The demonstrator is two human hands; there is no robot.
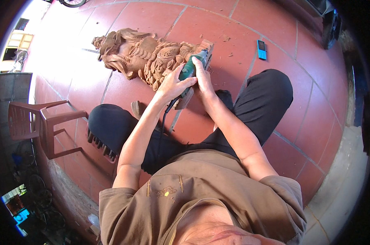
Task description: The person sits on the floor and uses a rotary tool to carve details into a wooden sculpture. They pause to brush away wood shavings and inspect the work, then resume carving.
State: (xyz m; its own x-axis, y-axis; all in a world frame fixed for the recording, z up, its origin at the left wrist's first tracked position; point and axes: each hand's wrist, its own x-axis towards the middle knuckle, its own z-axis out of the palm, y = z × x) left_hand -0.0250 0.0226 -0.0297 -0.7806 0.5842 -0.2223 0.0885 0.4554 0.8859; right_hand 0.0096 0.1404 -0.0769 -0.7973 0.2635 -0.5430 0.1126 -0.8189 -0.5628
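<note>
A carved wooden statue (152, 55) lies on its side on the floor in front of me, its flat base (207, 45) toward the right. Both my hands are wrapped round a green corded power tool (187, 70), which looks like a die grinder. My left hand (172, 86) grips its lower part, near the black cord (164, 118). My right hand (203, 77) closes on it from the right, thumb along the body. The tool's grey front end is up against the statue's base; its bit is too small to make out.
Left of my bent knee stands a brown plastic chair (50, 118). A row of dark tool handles (101, 146) lies beside that knee, and a wood piece (137, 108) is near it. A blue phone (261, 50) rests on the red tiles (217, 24) among wood chips.
</note>
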